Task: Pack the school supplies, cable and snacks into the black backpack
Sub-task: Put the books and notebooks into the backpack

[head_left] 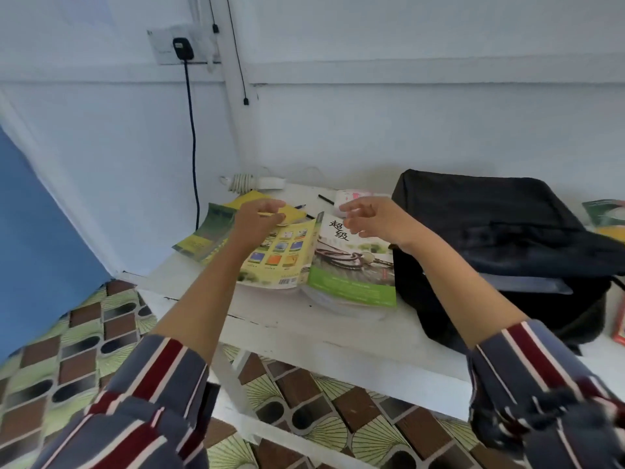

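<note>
A black backpack [500, 231] lies on the right half of the white table [304, 333]. Left of it a thick book [351, 269] lies spread open, covers up, one green and white, the other yellow. A second yellow-green book [206, 235] lies behind it at the left. My left hand [260, 220] hovers over that book's yellow cover, fingers loosely curled, holding nothing that I can see. My right hand [368, 218] hovers over the open book's top edge, fingers loosely curled and empty. Behind lie a coiled white cable [243, 181], two pens [325, 198] and a pink-white packet [348, 195].
Snack packets [605, 216] lie at the far right beyond the backpack, with a red item [619, 328] at the frame's edge. A black cord [193, 137] hangs from a wall socket to behind the table's left end. Patterned floor shows below the table.
</note>
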